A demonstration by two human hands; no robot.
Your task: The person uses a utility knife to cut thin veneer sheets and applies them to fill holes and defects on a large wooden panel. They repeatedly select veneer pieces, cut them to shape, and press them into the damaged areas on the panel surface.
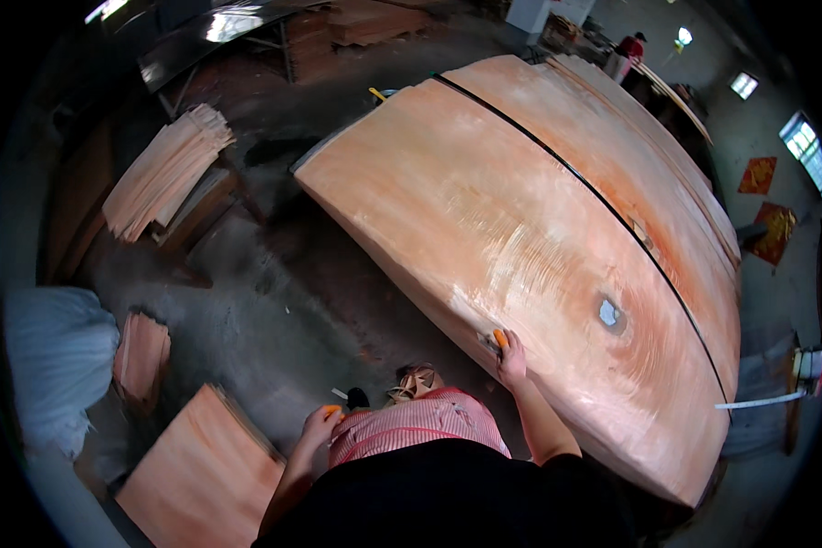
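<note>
A large wood veneer sheet (411, 173) lies on top of a broad pile to my front and right. Its grain is pale pink and orange, with a small grey-white hole (609, 312) in it. My right hand (513, 358) is closed on an orange-handled tool (500, 339) at the pile's near edge. A short greyish end of that tool seems to touch the edge; its exact kind is unclear. Low beside my striped apron (420, 422), my left hand (318, 426) is closed round another orange-handled tool (332, 411), most of it hidden.
A black cord (557, 155) runs across the pile. To the left are a veneer stack (169, 169) on a stand, a square veneer stack (205, 475) and a pale wrapped bundle (59, 365). A person (628, 50) is at the far right, near a white strip (763, 401).
</note>
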